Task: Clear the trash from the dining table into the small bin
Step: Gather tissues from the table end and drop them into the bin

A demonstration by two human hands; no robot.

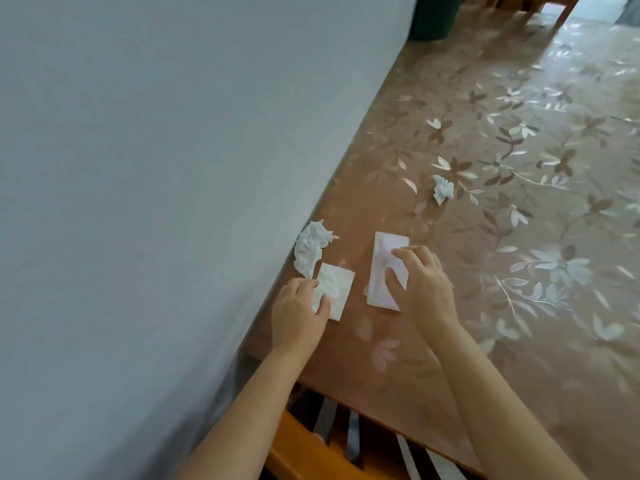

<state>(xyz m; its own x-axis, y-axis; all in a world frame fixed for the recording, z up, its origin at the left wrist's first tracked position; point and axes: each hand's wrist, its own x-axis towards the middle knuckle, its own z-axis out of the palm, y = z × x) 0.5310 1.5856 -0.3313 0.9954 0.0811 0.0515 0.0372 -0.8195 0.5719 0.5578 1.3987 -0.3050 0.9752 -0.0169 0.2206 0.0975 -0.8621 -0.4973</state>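
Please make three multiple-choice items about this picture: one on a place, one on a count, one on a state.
1. Where does the large crumpled tissue lie?
A. against the wall
B. in the bin
C. on the chair

2. How many white paper pieces are on the table?
A. two
B. four
C. six

3. What is the right hand doing?
A. hanging in air
B. resting on a flat folded tissue
C. holding a cup

Answers:
1 A, the large crumpled tissue touches the wall.
2 B, two flat, two crumpled on the table.
3 B, right hand covers the flat folded tissue.
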